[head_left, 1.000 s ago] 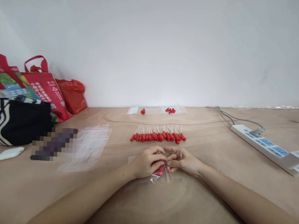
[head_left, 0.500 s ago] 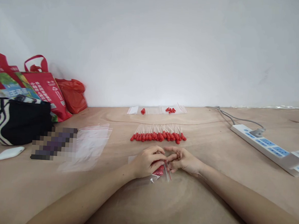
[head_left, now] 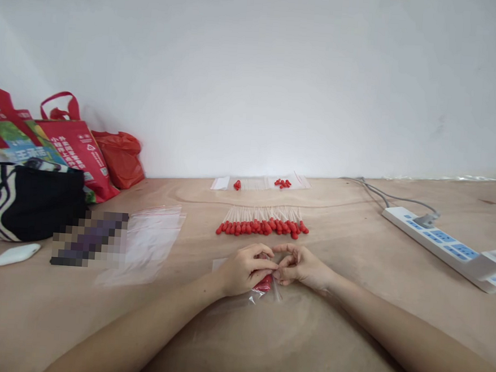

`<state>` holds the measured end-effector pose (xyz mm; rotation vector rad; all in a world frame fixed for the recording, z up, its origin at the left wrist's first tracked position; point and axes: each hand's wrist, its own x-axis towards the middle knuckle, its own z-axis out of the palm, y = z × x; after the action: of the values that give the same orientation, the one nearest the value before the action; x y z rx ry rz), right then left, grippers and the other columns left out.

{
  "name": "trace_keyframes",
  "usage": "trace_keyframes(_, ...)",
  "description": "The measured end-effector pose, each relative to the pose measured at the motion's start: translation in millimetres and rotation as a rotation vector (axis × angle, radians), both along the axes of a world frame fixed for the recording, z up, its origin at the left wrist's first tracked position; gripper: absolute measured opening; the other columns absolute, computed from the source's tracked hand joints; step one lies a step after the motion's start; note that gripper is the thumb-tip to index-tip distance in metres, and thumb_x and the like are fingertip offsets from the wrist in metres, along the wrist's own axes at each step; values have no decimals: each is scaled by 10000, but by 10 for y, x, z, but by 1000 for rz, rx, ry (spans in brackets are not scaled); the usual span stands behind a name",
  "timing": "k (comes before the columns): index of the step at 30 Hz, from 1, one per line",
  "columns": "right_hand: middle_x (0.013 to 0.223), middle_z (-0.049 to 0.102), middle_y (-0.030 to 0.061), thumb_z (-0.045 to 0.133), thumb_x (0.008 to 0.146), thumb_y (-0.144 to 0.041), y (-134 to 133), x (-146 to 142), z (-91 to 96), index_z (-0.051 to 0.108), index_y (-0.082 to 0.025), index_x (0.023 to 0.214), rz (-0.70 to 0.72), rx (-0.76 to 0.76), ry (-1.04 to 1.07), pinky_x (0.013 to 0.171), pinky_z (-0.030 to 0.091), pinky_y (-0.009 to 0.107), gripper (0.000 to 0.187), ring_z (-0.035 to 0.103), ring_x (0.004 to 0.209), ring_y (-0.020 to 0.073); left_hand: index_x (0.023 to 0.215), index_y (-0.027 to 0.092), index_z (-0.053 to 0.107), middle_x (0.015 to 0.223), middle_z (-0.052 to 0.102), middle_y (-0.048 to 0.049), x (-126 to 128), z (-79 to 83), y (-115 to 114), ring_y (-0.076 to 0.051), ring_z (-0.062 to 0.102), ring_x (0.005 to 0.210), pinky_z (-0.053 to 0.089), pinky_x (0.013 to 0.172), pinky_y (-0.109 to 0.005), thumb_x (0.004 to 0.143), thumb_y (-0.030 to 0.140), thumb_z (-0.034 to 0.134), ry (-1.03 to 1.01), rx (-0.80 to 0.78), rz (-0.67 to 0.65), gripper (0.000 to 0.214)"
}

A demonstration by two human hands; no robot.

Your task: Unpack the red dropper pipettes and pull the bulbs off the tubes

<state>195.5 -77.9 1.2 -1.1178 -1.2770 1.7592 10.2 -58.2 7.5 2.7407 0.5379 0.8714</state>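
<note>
My left hand (head_left: 244, 269) and my right hand (head_left: 300, 266) meet fingertip to fingertip on the wooden table (head_left: 350, 306), both pinching a small clear plastic bag (head_left: 263, 287) that holds red-tipped sticks. The fingers of both hands are curled and pressed on the bag's edge. Just beyond the hands lies a row of several red-tipped sticks (head_left: 263, 224). Farther back, near the wall, lie two filled clear bags (head_left: 260, 183).
A stack of clear bags (head_left: 148, 241) lies to the left, beside a blurred dark object (head_left: 89, 238). A striped black pouch (head_left: 28, 200), red shopping bags (head_left: 70, 142) and a white oval item (head_left: 16, 254) are at far left. A white power strip (head_left: 447, 248) runs along the right.
My right hand's fingers have closed in a little toward the left hand on the bag's edge. Otherwise nothing has moved.
</note>
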Motion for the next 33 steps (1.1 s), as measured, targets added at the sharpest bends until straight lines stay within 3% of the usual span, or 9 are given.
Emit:
trace_keyframes(6,610,613,-39,706,534,-177,-7,4,-1,409,-142,1064,8,28,-20,561,498,244,608,605,568,115,815,169,654,878,614,-63,-8,-28,10,-125,578,801,481,700,-237,834,164,452,-22,50,2,203)
trace_keyframes(9,740,585,-29,653,584,-178,-27,13,-26,419,-179,1036,-15,194,-56,513,474,218,510,559,542,75,819,167,644,860,627,-54,-20,-31,10,-120,582,777,479,688,-229,833,137,430,-21,64,7,216)
trace_keyframes(13,828,522,3,546,640,-94,-71,40,-47,510,-189,910,5,681,-288,488,398,163,289,498,606,57,798,157,629,833,634,-51,-39,-11,6,-120,577,763,469,685,-225,834,113,398,-8,81,18,238)
trace_keyframes(17,842,510,23,522,698,-116,-97,58,-66,572,-188,786,45,1207,-595,529,377,189,124,490,672,86,770,154,617,825,641,-46,-51,24,-6,-117,574,744,460,688,-224,845,111,374,12,85,7,258)
trace_keyframes(21,736,548,23,427,818,-149,-93,63,-58,592,-186,787,-3,1712,-861,506,311,229,172,461,605,96,787,148,612,841,646,-48,-57,35,-10,-115,576,749,460,693,-219,836,86,369,5,103,-17,255)
trace_keyframes(23,723,573,25,369,849,-134,-86,67,-32,591,-182,773,32,1885,-914,505,292,248,239,451,591,101,787,140,607,838,647,-52,-62,35,-3,-111,575,740,460,688,-215,834,73,362,-5,134,-36,258)
trace_keyframes(28,716,592,15,344,856,-113,-80,69,20,561,-176,679,144,2006,-960,517,280,262,287,437,589,103,772,134,591,807,649,-45,-86,78,24,-111,567,713,443,640,-210,866,101,351,100,337,-91,260)
trace_keyframes(33,693,570,5,354,857,-123,-81,49,15,540,-179,654,140,2024,-973,514,250,271,281,418,588,108,670,137,558,714,621,-17,-84,149,20,-108,523,606,380,542,-227,880,128,350,266,578,-114,296)
